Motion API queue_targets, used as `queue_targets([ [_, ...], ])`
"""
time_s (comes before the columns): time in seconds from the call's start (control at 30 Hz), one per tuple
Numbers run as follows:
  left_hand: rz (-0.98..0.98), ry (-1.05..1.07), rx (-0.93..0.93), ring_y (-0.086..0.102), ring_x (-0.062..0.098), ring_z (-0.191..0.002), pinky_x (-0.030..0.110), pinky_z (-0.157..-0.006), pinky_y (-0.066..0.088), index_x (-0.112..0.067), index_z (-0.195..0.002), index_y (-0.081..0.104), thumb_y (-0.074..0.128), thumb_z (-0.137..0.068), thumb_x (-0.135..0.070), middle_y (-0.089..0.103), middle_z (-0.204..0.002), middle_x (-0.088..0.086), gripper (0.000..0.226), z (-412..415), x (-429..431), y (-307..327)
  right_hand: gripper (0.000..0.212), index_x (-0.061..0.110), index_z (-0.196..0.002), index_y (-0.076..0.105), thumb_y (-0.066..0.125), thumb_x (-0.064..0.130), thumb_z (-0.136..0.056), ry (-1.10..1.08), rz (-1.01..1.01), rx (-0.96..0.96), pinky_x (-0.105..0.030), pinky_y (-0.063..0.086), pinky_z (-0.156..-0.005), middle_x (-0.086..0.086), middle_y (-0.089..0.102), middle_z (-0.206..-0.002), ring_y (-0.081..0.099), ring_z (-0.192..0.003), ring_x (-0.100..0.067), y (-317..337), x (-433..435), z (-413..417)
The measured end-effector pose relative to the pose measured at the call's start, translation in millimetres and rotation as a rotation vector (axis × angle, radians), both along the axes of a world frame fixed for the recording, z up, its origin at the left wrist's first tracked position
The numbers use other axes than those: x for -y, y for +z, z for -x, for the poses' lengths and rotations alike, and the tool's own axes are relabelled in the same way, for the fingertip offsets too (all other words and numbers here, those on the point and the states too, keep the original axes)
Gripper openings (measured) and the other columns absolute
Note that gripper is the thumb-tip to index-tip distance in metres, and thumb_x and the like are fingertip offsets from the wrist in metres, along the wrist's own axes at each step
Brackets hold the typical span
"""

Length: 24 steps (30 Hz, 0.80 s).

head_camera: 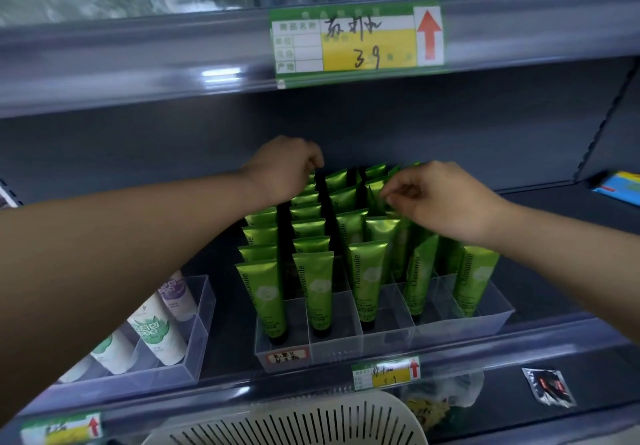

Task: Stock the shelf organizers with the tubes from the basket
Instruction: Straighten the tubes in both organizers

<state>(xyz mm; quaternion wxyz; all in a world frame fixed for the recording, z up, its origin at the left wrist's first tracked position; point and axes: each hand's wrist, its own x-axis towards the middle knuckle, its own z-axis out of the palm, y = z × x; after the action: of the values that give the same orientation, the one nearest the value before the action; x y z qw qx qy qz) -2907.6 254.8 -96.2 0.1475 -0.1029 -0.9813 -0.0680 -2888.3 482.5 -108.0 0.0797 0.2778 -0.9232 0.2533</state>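
Note:
A clear shelf organizer on the middle shelf holds several rows of upright green tubes marked Chamomile. My left hand reaches over the back left rows, fingers curled down onto the tops of tubes there; whether it grips one is hidden. Above the back right rows, my right hand pinches the top edge of a green tube between thumb and fingertips. The rim of a beige slotted basket shows at the bottom centre; its inside is out of sight.
A second clear organizer to the left holds white tubes lying tilted. The upper shelf edge with a price tag overhangs the hands. A blue packet lies at far right, a dark sachet on the lower shelf.

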Motion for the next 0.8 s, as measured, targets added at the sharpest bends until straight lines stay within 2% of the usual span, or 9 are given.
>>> queue_targets([
  [0.1, -0.053, -0.064, -0.012, 0.065, 0.020, -0.095, 0.030, -0.087, 0.050, -0.014, -0.101, 0.070, 0.058, -0.086, -0.011, 0.071, -0.100, 0.003, 0.019, -7, -22, 1, 0.014, 0.019, -0.097, 0.072, 0.064, 0.015, -0.085, -0.015, -0.038, 0.008, -0.002, 0.039, -0.062, 0.004, 0.068, -0.083, 0.062, -0.080, -0.007, 3, -4, 9],
  [0.23, -0.088, -0.117, 0.069, 0.066, 0.016, -0.088, 0.029, -0.083, 0.052, -0.016, -0.092, 0.071, 0.066, -0.083, -0.023, 0.072, -0.090, 0.000, 0.013, -12, -44, -6, 0.020, 0.017, -0.103, 0.071, 0.065, 0.015, -0.084, 0.008, -0.180, -0.008, -0.019, 0.046, -0.081, 0.001, 0.071, -0.097, 0.064, -0.093, -0.012, -3, 2, 11],
  [0.3, -0.087, -0.123, 0.121, 0.066, 0.015, -0.087, 0.029, -0.081, 0.053, -0.016, -0.093, 0.071, 0.070, -0.080, -0.025, 0.072, -0.089, -0.001, 0.015, -13, -49, -10, 0.020, 0.018, -0.103, 0.071, 0.065, 0.017, -0.084, 0.025, -0.232, -0.043, -0.023, 0.048, -0.083, 0.000, 0.071, -0.099, 0.064, -0.095, -0.015, -6, 5, 11],
  [0.53, 0.026, -0.114, 0.185, 0.064, 0.016, -0.094, 0.022, -0.076, 0.046, -0.014, -0.104, 0.070, 0.067, -0.080, -0.010, 0.071, -0.100, 0.001, 0.024, -12, -51, -17, 0.019, 0.016, -0.101, 0.073, 0.063, 0.020, -0.085, 0.109, -0.381, -0.145, -0.033, 0.046, -0.088, -0.004, 0.064, -0.108, 0.059, -0.101, -0.022, -9, 14, 12],
  [0.7, 0.029, -0.088, 0.171, 0.063, 0.017, -0.097, 0.019, -0.073, 0.041, -0.014, -0.104, 0.070, 0.063, -0.081, -0.004, 0.070, -0.105, 0.003, 0.026, -12, -52, -21, 0.013, 0.015, -0.093, 0.073, 0.064, 0.017, -0.083, 0.105, -0.378, -0.161, -0.033, 0.047, -0.085, -0.002, 0.062, -0.106, 0.059, -0.098, -0.021, -12, 16, 15],
  [0.8, 0.007, -0.088, 0.177, 0.064, 0.018, -0.095, 0.021, -0.074, 0.045, -0.013, -0.103, 0.070, 0.063, -0.082, -0.001, 0.069, -0.104, 0.004, 0.025, -10, -52, -21, 0.011, 0.014, -0.090, 0.074, 0.066, 0.017, -0.083, 0.104, -0.339, -0.129, -0.034, 0.047, -0.084, -0.001, 0.064, -0.102, 0.059, -0.095, -0.020, -11, 18, 15],
])
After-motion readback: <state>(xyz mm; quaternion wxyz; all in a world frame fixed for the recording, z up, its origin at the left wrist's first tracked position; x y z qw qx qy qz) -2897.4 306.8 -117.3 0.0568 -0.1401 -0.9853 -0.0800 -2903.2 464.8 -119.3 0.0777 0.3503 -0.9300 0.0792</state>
